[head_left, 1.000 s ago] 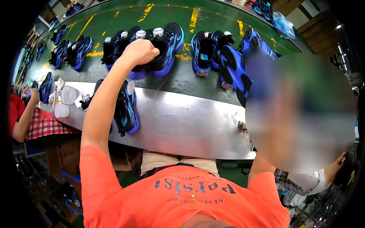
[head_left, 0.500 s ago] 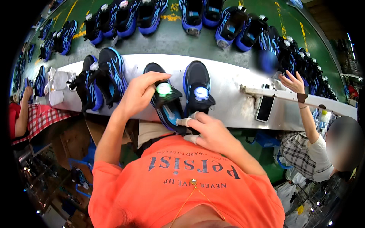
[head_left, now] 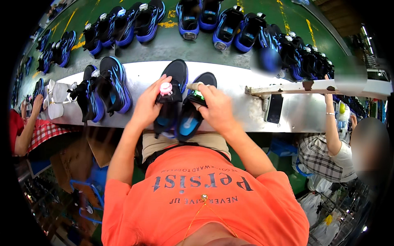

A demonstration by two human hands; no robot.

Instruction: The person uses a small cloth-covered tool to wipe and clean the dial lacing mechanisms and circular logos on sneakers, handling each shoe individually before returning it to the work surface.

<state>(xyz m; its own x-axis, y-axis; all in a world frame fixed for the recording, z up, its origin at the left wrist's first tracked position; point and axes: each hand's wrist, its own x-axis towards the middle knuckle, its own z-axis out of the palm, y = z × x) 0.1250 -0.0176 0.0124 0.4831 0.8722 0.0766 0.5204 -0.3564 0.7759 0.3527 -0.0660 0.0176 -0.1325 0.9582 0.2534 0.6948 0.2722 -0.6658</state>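
Two black and blue sneakers lie side by side at the near edge of the shiny metal bench (head_left: 246,119), heels hanging off toward me. My left hand (head_left: 147,104) is wrapped around the left sneaker (head_left: 172,96), fingers closed on its tongue just under a pink round cap (head_left: 166,88). My right hand (head_left: 215,107) pinches the top of the right sneaker (head_left: 193,108) beside a small green cap (head_left: 198,95).

I think the shoes are light and bendy on top and stiffer at the sole, so the heel or tongue is a good place to grab.

My hands hide the laces. I cannot tell what the caps are fixed to. More sneakers (head_left: 108,88) stand out to the left.
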